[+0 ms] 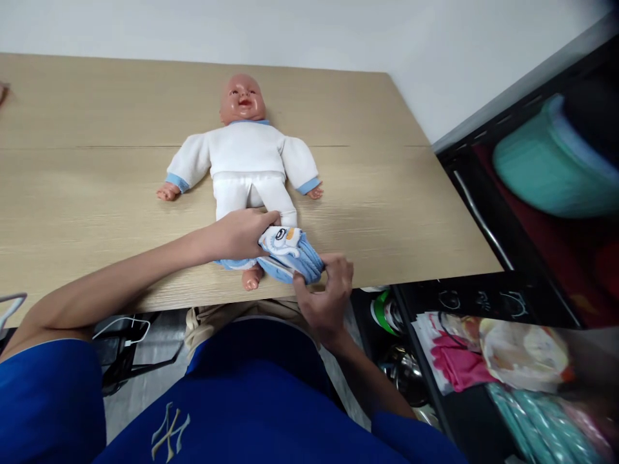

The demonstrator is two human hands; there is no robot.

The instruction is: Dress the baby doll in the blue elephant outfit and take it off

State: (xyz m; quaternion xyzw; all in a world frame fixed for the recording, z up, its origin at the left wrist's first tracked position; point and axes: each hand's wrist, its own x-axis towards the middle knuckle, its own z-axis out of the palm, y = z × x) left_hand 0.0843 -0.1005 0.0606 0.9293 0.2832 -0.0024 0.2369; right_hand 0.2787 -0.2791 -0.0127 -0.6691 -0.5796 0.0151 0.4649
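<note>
Doll (247,158) under and beyond left hand (242,233) already wears white top (246,143) and trousers (275,195), while blue cloth (293,252), pinched by this hand and the right hand (329,296), looks bunched, not straightened.

We cannot see one foot of the doll (247,149), hidden by the blue cloth (290,248). The left hand (242,233) covers part of the other leg. Our view cuts off the left end of the table (97,109), a reddish sliver (2,92) there and a blurred teal container (539,161) beyond the right edge.
</note>
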